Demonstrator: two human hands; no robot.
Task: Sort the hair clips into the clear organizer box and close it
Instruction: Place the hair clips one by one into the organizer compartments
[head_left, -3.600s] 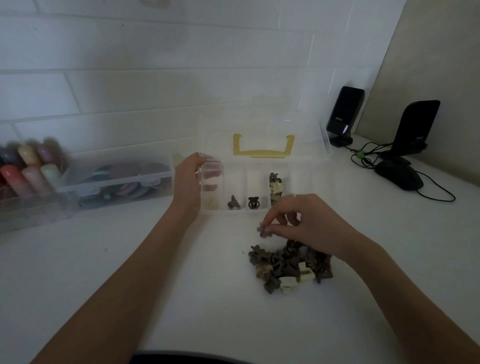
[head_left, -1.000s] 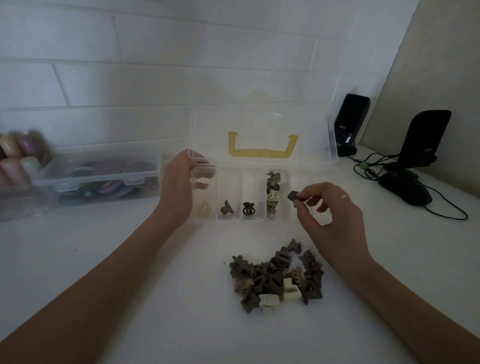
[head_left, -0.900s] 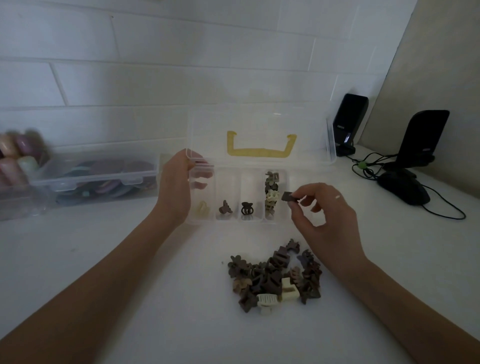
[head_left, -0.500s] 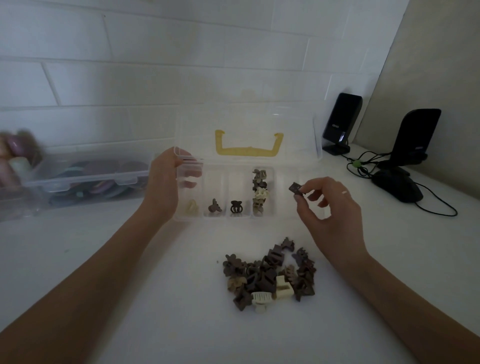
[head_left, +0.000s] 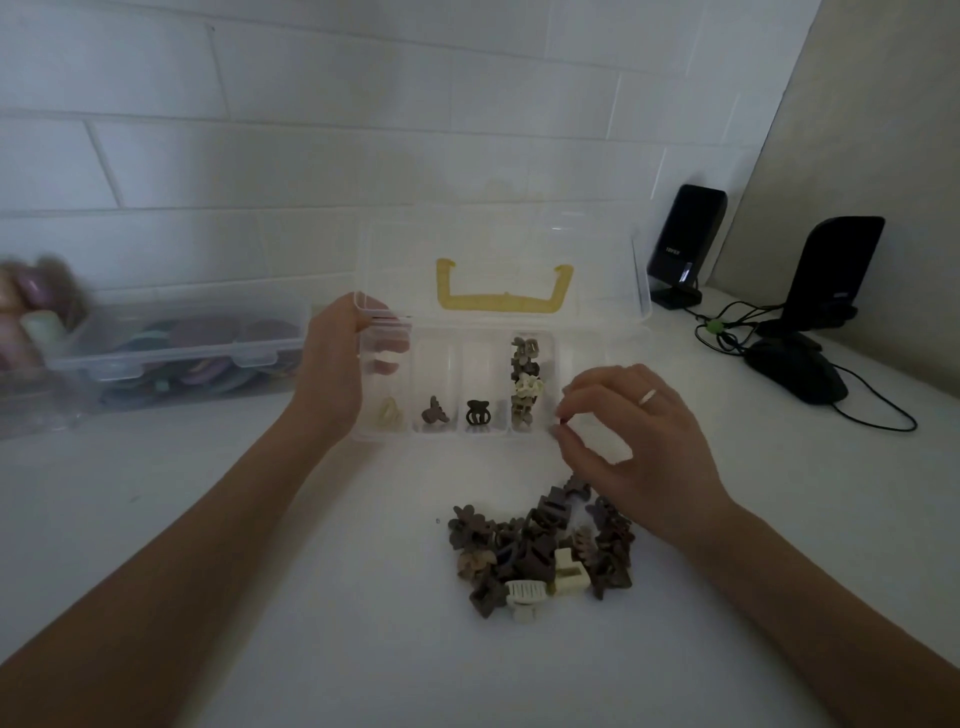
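Hair clips (head_left: 540, 553) are lying heaped on the bench (head_left: 260, 597), small, light, stiff, best pinched at the wings. My right hand (head_left: 631, 441) is pinching one dark clip (head_left: 561, 417) beside the organizer box (head_left: 498, 434); my left hand (head_left: 332, 374) is gripping its corner.

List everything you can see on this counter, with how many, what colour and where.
organizer box: one, clear, lid open, yellow handle, centre back.
sorted clips: several brown and cream, in four compartments.
loose clips: one pile, brown and cream, on the counter in front of the box.
storage box: one, clear, closed, left.
speakers: two, black, right back.
mouse: one, black, wired, right.
left hand: grips the box's left end.
right hand: fingertips pinched at the box's front edge; a held clip is barely visible.
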